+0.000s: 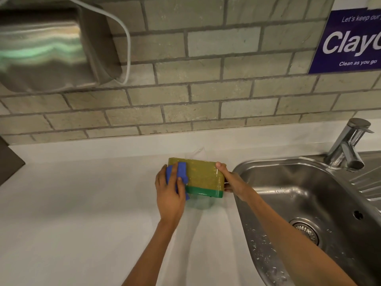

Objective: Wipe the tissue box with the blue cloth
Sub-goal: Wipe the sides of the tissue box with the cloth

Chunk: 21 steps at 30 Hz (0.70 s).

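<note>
While the right hand [233,182] steadies it, the tissue box [201,176] gets wiped at its left end.

Tipped on the white counter [82,203] just left of the sink [309,203], the box shows its yellow-green side and green band to the camera, a tissue [196,152] poking out behind; its long axis runs left to right between the two hands. Left hand [170,193] fingers [175,170] press the blue cloth [182,172] flat against the box's left end, thumb curled around the cloth. Right fingers grip the box's right end, thumb on the upper corner. From the cloth fingers, the unwiped face stretches rightward toward the gripping hand, so I judge the next stroke runs that way.
</note>
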Each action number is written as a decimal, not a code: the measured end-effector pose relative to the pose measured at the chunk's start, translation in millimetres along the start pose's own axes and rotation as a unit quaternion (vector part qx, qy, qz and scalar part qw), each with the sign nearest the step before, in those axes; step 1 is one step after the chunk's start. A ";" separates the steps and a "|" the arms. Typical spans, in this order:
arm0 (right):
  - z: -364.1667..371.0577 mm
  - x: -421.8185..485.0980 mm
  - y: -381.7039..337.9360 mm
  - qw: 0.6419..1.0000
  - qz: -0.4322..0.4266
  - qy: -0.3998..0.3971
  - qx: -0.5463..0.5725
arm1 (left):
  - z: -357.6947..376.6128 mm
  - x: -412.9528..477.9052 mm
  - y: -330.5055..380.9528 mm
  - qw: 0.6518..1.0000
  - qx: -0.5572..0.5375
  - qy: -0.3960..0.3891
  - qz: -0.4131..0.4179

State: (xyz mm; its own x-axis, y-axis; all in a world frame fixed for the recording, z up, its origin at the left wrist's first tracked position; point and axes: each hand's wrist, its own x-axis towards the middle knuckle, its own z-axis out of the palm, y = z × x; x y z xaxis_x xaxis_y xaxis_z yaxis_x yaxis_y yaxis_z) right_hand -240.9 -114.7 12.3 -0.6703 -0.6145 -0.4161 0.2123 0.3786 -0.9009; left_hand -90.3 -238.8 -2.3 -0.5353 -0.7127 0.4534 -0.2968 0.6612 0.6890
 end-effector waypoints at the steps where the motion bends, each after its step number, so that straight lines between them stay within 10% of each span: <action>1: 0.5 -0.6 -0.1 1.000 0.000 -0.001 0.005 | 2.2 8.8 3.9 0.999 -0.016 0.014 -0.031; 6: 3.0 -2.0 1.3 1.000 -0.008 0.006 0.015 | 13.0 17.4 26.1 0.995 0.016 0.052 -0.088; 21: 1.2 -3.7 -3.3 0.999 0.012 -0.040 0.003 | 26.3 -44.3 18.5 0.929 0.170 -0.101 0.312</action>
State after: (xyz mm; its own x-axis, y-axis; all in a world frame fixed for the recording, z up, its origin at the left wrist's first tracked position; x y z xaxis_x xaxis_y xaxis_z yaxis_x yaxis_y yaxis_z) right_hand -238.2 -114.5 16.7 -0.6056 -0.6596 -0.4452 0.2316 0.3891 -0.8916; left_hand -92.9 -188.9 -24.5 -0.8144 -0.1295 0.5657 -0.0926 0.9913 0.0935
